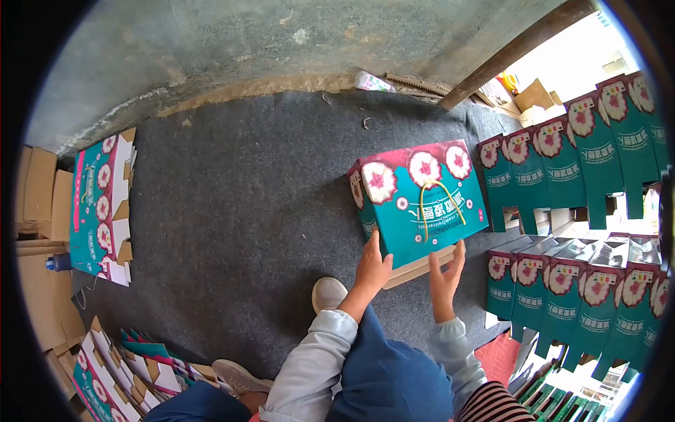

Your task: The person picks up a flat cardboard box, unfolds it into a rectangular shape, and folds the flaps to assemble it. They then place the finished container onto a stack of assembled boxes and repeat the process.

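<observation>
A teal and maroon printed carton (394, 218) with white fruit pictures and a yellow cord handle (444, 193) is in front of my knees. My left hand (373, 266) lies against its near left corner, thumb and fingers apart. At the near edge, by a brown cardboard flap (415, 271), my right hand (446, 276) has its fingers spread, with the tips close to the carton's side. Whether the right fingertips press on the carton is hard to tell. The carton's underside is hidden.
Rows of similar cartons (562, 292) stand at the right. Flattened cartons (98, 207) lie at the left, and more folded ones (130, 373) at the lower left. Brown boxes (42, 193) line the left edge. A wall (232, 56) borders the dark floor mat (225, 197).
</observation>
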`<state>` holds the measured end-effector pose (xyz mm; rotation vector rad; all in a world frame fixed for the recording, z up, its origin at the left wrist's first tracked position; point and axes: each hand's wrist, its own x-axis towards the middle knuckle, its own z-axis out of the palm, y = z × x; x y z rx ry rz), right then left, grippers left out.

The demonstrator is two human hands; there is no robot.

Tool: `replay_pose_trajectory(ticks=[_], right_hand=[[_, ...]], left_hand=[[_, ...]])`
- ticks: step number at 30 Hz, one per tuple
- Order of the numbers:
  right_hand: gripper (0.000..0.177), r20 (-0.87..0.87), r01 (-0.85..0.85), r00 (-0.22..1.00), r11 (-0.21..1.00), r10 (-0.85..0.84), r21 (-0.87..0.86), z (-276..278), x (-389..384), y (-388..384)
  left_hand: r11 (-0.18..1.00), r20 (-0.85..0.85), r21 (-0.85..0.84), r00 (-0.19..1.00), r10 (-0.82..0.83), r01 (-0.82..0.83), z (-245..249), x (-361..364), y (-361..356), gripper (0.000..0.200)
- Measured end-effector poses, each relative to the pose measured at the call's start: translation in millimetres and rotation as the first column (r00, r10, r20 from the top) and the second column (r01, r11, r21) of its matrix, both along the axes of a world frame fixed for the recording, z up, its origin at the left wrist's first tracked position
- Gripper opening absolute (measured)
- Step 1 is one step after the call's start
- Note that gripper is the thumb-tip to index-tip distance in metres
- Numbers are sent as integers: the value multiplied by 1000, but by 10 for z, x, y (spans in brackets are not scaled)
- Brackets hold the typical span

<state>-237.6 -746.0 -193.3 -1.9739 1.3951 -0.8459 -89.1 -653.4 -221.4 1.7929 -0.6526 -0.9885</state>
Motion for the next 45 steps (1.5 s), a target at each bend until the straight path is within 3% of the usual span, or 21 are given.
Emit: replay_pose_trajectory(ticks=[2,4,7,9,13,17,20,23,26,28,29,31,33,34,35,37,38,41,43,44,45], right_hand=[[87,-398,-404,862,899,313,-169,570,559,66],[92,-472,-548,761,830,446,-100,575,1055,132],[85,-634,-571,636,821,439,-4,174,1347,116],[82,-657,-508,680,856,326,-101,-33,1287,-30],[76,-671,-448,713,868,204,-212,-111,1091,-485],[75,-703,-443,697,856,141,-267,-154,939,-1045],[75,-721,-407,687,869,89,-280,-235,819,-1378],[78,-742,-359,666,904,76,-230,-241,746,-1589],[84,-748,-508,650,808,132,-299,-318,646,-1805],[84,-832,-563,530,802,165,-200,-311,579,-1922],[83,-797,-668,558,694,231,-267,-583,417,-2186],[77,-735,-621,653,683,181,-384,-508,532,-1934],[66,-530,-640,729,706,433,-305,-137,837,-1076],[57,-481,-736,653,639,585,-222,-178,833,-768],[47,-254,-799,562,596,787,81,-323,795,-548],[54,106,-815,394,294,913,499,328,915,248],[59,252,-813,307,114,918,571,829,1006,610],[76,444,-886,53,-164,894,434,2091,1246,1182],[83,444,-975,122,24,888,221,3011,1396,1548],[86,354,-984,159,175,922,-14,3304,1377,1649],[78,145,-950,58,100,988,-297,3717,1327,1772]], left_hand=[[999,42,-3,998,-38,38,-18,6,88,70],[995,30,7,994,-103,103,-49,-33,223,66],[993,-35,38,994,-108,109,-165,-172,673,56],[999,-76,-38,997,-12,9,-189,-150,1132,48],[959,-169,159,950,261,-235,305,56,2070,45],[889,-122,385,941,315,-247,589,-49,2863,44],[907,-25,357,968,250,-225,825,-173,3146,44],[913,106,374,985,134,-165,635,-382,3596,45],[874,70,290,920,386,-389,1113,-449,3487,41],[899,220,263,929,298,-350,1227,-560,3575,43],[899,257,245,919,299,-362,1338,-624,3579,44],[903,274,232,915,295,-361,1451,-797,3618,45],[917,124,248,949,292,-314,1565,-899,3655,48],[930,-15,257,961,277,-264,1686,-917,3641,50],[950,-155,238,957,245,-204,1767,-958,3645,53],[972,-396,161,891,223,-172,1797,-1099,3716,58],[982,-507,111,841,189,-154,1837,-1141,3742,61],[977,-472,74,856,212,-202,2091,-1172,3903,66],[946,-401,-20,870,288,-322,2056,-1323,4009,63],[929,-374,-66,872,315,-364,2226,-1311,4047,62],[907,-352,-113,870,345,-405,2372,-1320,4088,61]])
